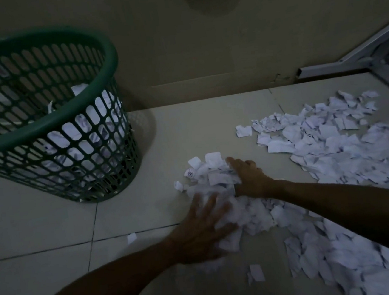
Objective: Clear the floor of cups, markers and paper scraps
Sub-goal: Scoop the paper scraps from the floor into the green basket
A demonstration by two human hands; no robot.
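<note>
Here, in the one head view, both hands work on a small heap of paper scraps [212, 179] that sits in the middle of the tiled floor [41, 226], just right of the green basket [48, 114]. The left hand [202, 230] lies at the heap's near side with its fingers spread and flat on the paper (it is blurred, so the fingertips are hard to read). The right hand [247, 175] stands on its edge at the heap's far right side, fingers straight and pressed together like a scraper. Neither hand pinches anything. Judging by this, the two hands close the heap between them so that it can be lifted in one load, which suits loose bits better than picking them singly.

The scraps are thin, white, torn into uneven pieces, many creased or curled, some with dark print. A much larger spread of scraps [333, 156] covers the floor to the right and runs toward the near right corner. A few stray pieces lie apart, one [131, 238] on a tile joint to the left of the hands. No cups or markers show.

The basket is plastic lattice with a smooth thick rim, round and narrowing downward, and it already holds white paper. Its place beside the heap keeps the carry short. A pale metal frame [352, 61] lies at the far right, against the wall.
</note>
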